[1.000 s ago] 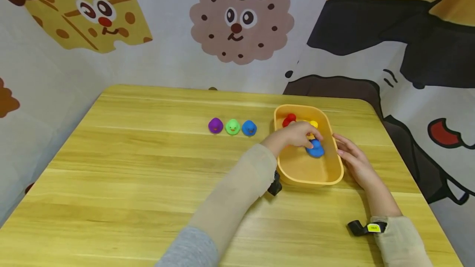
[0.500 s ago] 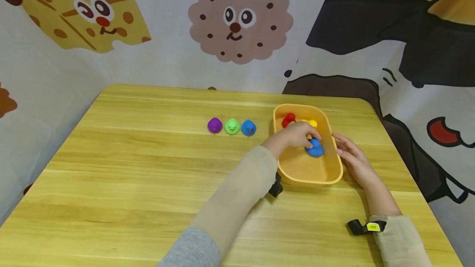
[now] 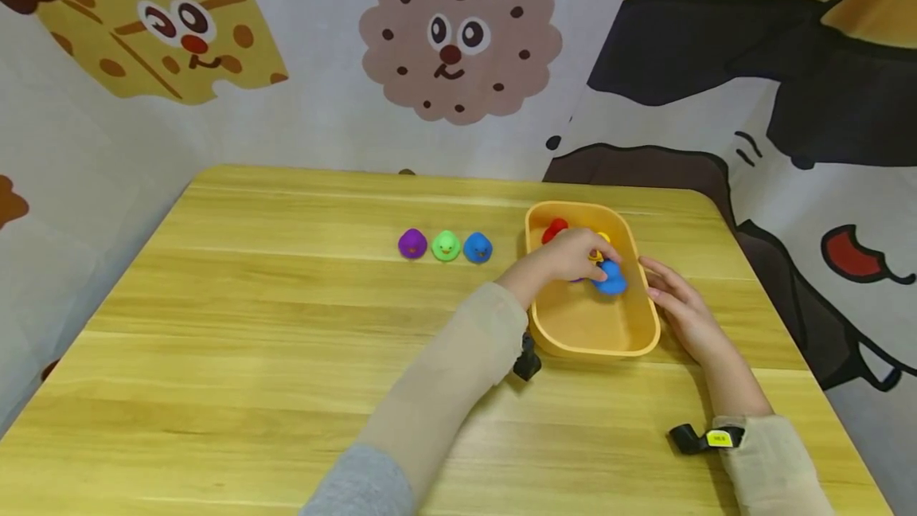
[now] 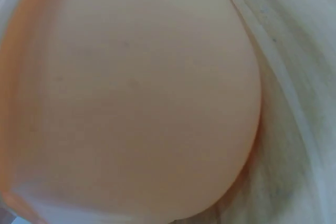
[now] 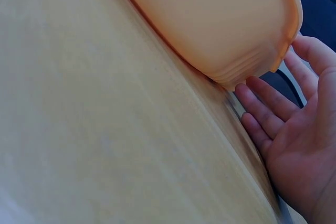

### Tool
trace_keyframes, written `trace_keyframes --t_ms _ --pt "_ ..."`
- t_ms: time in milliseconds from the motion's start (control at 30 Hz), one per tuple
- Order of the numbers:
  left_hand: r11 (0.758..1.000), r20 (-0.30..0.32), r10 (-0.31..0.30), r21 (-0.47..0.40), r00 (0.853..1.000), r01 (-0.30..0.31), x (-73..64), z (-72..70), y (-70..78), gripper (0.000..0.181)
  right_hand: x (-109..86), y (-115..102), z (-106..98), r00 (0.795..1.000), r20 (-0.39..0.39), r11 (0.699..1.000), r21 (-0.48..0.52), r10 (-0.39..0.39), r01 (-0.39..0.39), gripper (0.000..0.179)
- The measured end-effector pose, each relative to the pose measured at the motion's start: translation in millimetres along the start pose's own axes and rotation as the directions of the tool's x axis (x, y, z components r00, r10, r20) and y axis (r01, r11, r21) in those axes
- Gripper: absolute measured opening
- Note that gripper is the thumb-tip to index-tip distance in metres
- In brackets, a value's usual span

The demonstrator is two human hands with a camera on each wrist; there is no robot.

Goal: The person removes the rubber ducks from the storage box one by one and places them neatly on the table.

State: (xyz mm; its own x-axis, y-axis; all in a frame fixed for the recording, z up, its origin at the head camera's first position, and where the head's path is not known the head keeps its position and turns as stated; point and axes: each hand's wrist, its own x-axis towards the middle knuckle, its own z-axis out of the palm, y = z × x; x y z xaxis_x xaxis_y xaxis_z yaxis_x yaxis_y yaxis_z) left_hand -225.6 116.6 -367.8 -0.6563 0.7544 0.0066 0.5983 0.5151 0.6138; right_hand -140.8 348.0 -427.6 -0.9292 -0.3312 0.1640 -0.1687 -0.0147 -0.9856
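My left hand (image 3: 575,255) reaches over the left rim into an orange plastic bin (image 3: 591,333). Its thumb and fingers pinch a blue rubber duck (image 3: 611,279) inside. A red duck (image 3: 555,229) lies near the bin's back left corner. Bits of a yellow duck (image 3: 604,238) and something purple show around the hand, which hides the rest. My right hand (image 3: 680,305) touches the bin's right side with extended fingers, and the right wrist view shows those fingers (image 5: 265,103) at the outer wall. Close up, that wall (image 4: 142,93) fills most of the left wrist view.
Left of the bin, a purple duck (image 3: 412,244), a green duck (image 3: 446,246) and another blue duck (image 3: 478,248) stand in a row on the wooden table (image 3: 251,325). A cartoon-printed cloth (image 3: 315,126) hangs behind the table's back edge.
The blue duck in the bin has shifted slightly toward the back with my left fingers, and a purple bit shows beside it. My right hand stays against the bin.
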Motion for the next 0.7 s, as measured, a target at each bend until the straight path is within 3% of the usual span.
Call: trace_keyframes --t_ms 400,700 --pt "0.995 -0.113 0.006 -0.100 0.994 -0.018 -14.4 -7.8 2.1 0.033 -0.1 0 1 1.000 0.006 1.000 0.008 -0.016 0.016 0.046" --pt "0.989 -0.232 0.062 -0.119 0.971 -0.091 -36.4 -19.6 7.7 0.033 -0.4 0 1 1.000 0.005 1.000 0.008 -0.016 0.016 0.047"
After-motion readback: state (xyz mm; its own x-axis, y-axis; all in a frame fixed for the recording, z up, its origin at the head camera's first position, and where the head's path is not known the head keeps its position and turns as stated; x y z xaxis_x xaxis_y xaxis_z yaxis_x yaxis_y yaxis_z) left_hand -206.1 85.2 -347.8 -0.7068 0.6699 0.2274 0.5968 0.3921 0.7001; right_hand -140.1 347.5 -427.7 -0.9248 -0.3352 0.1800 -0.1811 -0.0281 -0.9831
